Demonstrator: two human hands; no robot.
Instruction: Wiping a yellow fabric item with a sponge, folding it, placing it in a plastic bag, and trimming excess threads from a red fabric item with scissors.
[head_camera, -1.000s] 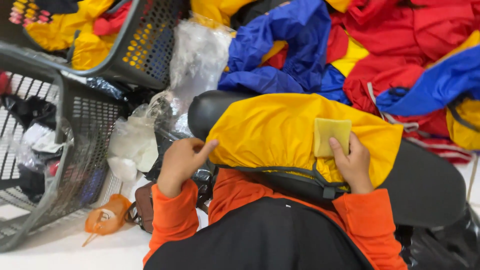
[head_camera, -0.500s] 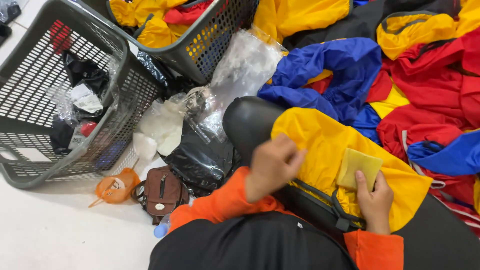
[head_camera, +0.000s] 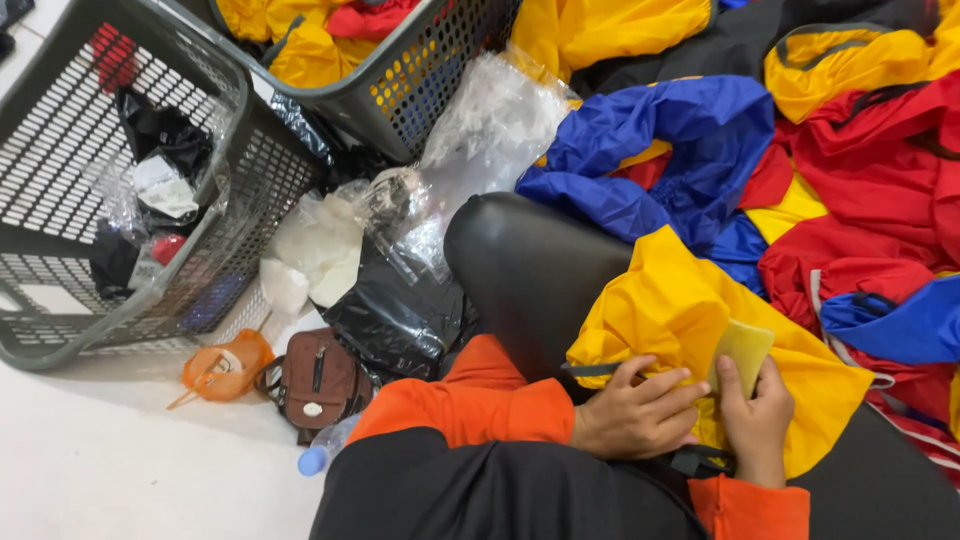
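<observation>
Two hands on one yellow garment over a black cushioned seat.

The yellow garment lies draped on the black seat; the left hand presses on its edge with fingers loosely curled, gripping nothing, and the right hand pinches one small yellow pad against it. Beyond lie heaped blue, red and yellow garments. To the left stand two grey baskets, one brown pouch, one orange bag and one bottle.

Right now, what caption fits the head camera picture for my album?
Two hands, left hand and right hand, press a yellow pad onto a yellow garment beside grey baskets.
</observation>
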